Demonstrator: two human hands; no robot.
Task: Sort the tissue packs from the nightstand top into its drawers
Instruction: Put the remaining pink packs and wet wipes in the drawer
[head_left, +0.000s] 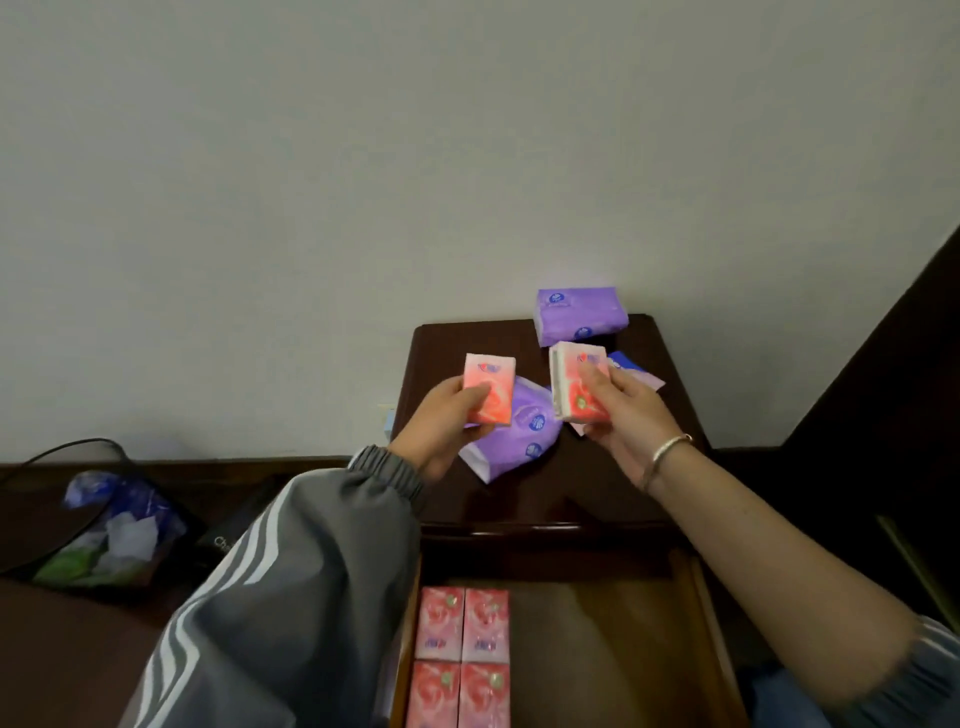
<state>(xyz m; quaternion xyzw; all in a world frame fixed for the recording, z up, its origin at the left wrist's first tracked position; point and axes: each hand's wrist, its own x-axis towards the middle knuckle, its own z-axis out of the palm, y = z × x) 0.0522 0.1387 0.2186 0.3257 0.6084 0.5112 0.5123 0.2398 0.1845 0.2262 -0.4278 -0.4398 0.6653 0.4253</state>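
Pink packs in left hand (441, 415) and right hand (621, 415), above nightstand (545, 499)

A plain pale grey-white wall (363, 156) fills everything above and beyond the hands, evenly lit, no window in sight. Left of the hands, a dark wood skirting board (208, 464) runs along its foot. Lower left, a dark wastebasket (104, 540) holds crumpled wrappers. Far right of the hands, a dark wooden panel (883, 364) rises at a slant.
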